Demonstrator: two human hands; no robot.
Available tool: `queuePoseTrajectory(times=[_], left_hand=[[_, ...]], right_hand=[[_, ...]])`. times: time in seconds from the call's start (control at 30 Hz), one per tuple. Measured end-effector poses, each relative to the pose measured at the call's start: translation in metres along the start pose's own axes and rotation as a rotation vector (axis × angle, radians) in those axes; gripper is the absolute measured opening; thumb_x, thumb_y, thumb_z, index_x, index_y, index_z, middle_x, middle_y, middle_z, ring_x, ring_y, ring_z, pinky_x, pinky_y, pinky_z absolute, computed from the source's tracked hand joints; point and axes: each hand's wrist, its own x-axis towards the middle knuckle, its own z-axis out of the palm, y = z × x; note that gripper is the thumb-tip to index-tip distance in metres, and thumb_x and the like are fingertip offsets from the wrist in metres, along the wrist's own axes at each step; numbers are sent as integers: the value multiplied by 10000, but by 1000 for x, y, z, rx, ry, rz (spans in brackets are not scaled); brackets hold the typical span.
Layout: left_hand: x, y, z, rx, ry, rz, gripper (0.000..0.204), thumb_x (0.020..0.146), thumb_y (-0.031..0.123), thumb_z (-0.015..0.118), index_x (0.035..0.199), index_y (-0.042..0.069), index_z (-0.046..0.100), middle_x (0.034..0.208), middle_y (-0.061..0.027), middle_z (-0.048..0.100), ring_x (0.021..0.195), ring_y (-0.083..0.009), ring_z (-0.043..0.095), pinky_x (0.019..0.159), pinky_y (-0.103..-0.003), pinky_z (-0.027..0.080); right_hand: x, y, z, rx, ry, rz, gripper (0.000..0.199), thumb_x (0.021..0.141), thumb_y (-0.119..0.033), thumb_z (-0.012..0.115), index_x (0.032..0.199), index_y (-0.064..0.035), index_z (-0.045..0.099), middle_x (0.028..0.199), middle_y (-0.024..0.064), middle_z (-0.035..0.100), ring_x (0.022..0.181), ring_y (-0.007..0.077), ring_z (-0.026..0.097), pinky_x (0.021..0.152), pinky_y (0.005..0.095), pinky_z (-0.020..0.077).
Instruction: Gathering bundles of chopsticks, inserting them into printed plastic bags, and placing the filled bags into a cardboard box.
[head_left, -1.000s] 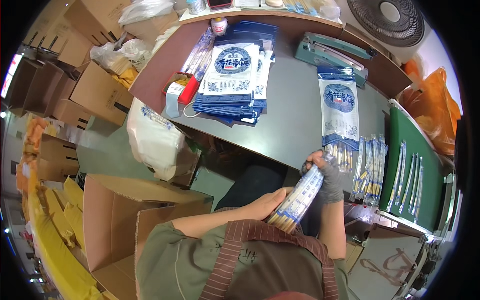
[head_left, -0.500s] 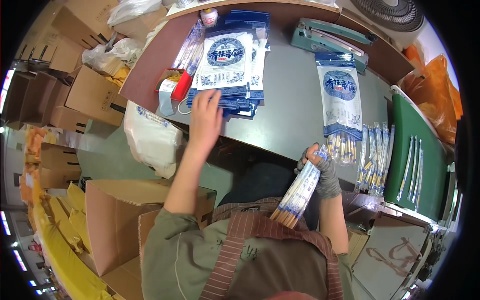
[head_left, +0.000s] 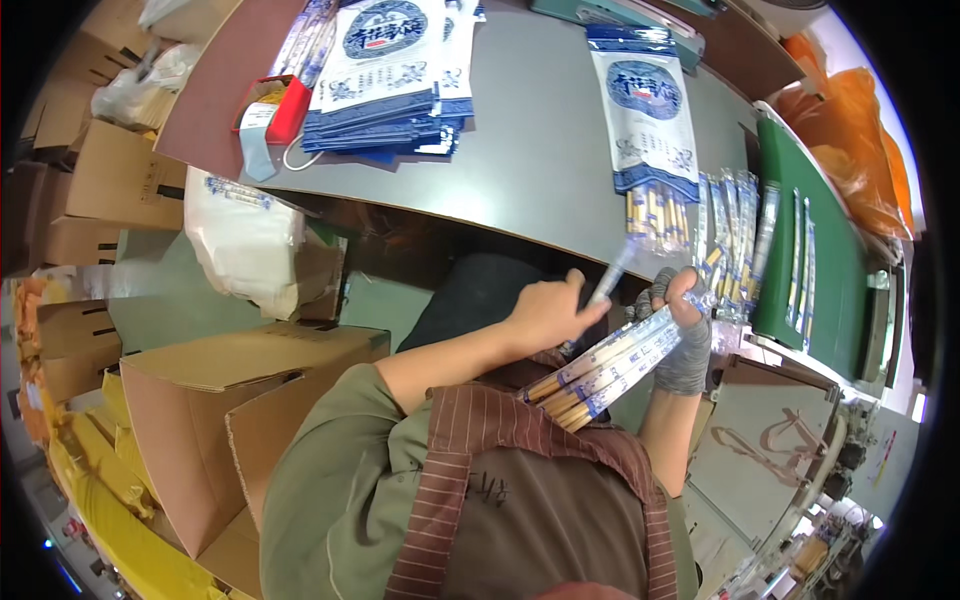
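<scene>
right hand (head_left: 683,335): gloved, clamped on bundle of wrapped chopsticks (head_left: 600,370) | left hand (head_left: 545,315): pinching one wrapped pair (head_left: 612,275) | location: near grey table (head_left: 530,160) edge

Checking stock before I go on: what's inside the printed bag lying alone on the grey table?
The printed bag shows yellowish stick ends through its clear lower part. The printed upper part hides the rest, so the count is unclear.

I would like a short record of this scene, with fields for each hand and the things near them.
left hand: bare, pinching one thin clear sleeve
right hand: grey glove, holding a bundle of wrapped chopsticks
table: grey, curved edge
on table: stack of blue-and-white bags; one filled bag; row of wrapped chopsticks
left of person: open cardboard box
</scene>
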Motion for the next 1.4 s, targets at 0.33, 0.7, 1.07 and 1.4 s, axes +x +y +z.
queuePoseTrajectory(times=[0.33,0.7,1.07,1.4], left_hand=[[-63,42,-54,-979,-241,-100,333,1026,256,400,1103,-9,586,823,-36,651,785,-87,589,722,-248,481],[-4,-66,-239,449,820,213,238,829,119,647,1049,29,630,1066,-137,618,998,-321,577,866,-383,468],[40,-137,-309,95,453,113,195,839,164,675,789,-4,587,702,-74,594,618,-170,506,598,-294,410],[60,-100,-304,53,333,117,102,888,88,586,933,-3,596,791,-87,603,716,-154,557,659,-296,445]], right_hand=[[-2,-9,24,-60,-16,-141,197,743,-206,660,853,-74,564,1085,146,618,919,197,570,806,305,469],[48,16,54,98,-249,77,194,783,-185,692,869,-68,562,754,94,615,666,197,623,651,330,546],[97,28,71,128,-214,206,211,770,-197,696,859,-65,556,767,105,617,681,209,607,637,328,526],[92,42,82,138,-80,212,234,801,-202,693,926,-44,574,896,111,626,762,198,620,696,327,531]])
